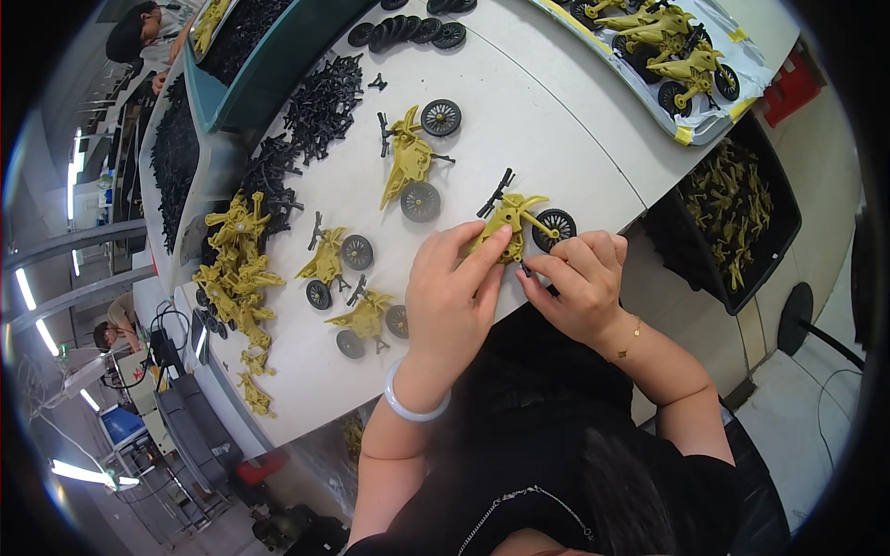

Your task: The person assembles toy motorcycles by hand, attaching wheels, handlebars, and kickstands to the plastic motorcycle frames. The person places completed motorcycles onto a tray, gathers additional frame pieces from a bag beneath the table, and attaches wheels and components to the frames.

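A yellow toy motorcycle (505,215) with black handlebars and a black spoked front wheel (554,229) lies at the table's near edge. My left hand (454,287) is closed around its body, thumb and fingers pressing the yellow plastic. With finger and thumb, my right hand (579,276) pinches a small black part (526,270) against the underside of the body. The part is mostly covered by the fingers, so its kind is hard to make out. Three more toy motorcycles stand or lie to the left: one farther off (408,159) and two closer (326,255).
Black small parts (323,107) and yellow bodies (236,255) form piles on the left. Loose black wheels (408,32) lie at the far edge. A tray (684,135) of motorcycles is at far right; a black crate (783,243) of yellow parts sits below the table's right edge.
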Demonstrator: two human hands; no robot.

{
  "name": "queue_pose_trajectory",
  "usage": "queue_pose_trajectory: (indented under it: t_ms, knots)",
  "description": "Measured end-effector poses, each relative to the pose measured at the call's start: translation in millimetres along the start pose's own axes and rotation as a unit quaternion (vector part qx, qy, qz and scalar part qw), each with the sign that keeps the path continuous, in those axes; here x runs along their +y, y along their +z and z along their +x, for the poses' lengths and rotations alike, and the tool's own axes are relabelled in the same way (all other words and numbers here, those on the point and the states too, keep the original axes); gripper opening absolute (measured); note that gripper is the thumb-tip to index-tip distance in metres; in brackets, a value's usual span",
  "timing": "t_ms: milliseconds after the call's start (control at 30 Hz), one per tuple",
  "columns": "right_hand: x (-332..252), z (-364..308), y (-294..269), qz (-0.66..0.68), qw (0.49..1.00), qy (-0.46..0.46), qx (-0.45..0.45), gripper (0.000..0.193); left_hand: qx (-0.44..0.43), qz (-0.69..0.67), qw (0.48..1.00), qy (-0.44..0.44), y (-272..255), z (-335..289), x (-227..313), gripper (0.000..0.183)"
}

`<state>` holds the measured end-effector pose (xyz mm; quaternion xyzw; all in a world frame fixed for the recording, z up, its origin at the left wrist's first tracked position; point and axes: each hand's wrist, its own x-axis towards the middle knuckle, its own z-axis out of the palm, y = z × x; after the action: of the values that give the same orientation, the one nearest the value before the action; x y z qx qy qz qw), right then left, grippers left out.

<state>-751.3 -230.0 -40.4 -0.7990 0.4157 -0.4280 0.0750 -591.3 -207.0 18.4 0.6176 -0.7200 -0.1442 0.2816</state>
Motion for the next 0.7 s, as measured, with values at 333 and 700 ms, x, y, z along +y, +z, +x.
queue_pose_trajectory:
  t_ms: [333,700]
  knots:
    - [1.3,-0.3,1.6,0.007,1.000,-0.003,0.002,0.018,-0.006,0.013,1.000,-0.013,-3.0,2.9,0.2,0.037]
    - [2.4,-3.5,2.8,0.019,1.000,-0.011,0.016,0.018,-0.037,0.017,0.999,0.004,-3.2,3.7,-2.6,0.033]
